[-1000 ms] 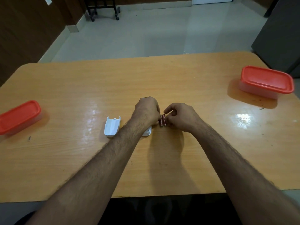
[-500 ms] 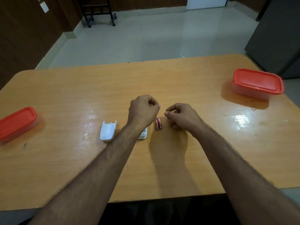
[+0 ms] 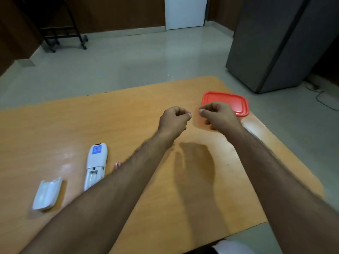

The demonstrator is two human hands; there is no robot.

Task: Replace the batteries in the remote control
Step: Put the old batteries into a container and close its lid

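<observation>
Head view: a glossy orange wooden table (image 3: pixel 128 114) on pale tiled floor; white plastic remote (image 3: pixel 96 165) lies near-left, compartment open, curved cover (image 3: pixel 47 194) beside; left hand (image 3: pixel 173 121) and right hand (image 3: pixel 219 116) loosely curled, empty, before a red-lidded box (image 3: pixel 236 101).

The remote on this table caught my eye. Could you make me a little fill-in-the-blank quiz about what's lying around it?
1. The remote lies with its battery compartment ____.
2. The detached battery cover lies to the ____ of the remote.
3. The container beyond the right hand has a lid coloured ____.
4. Both hands, left hand included, hover over the ____.

Missing words: open; left; red; table
</observation>
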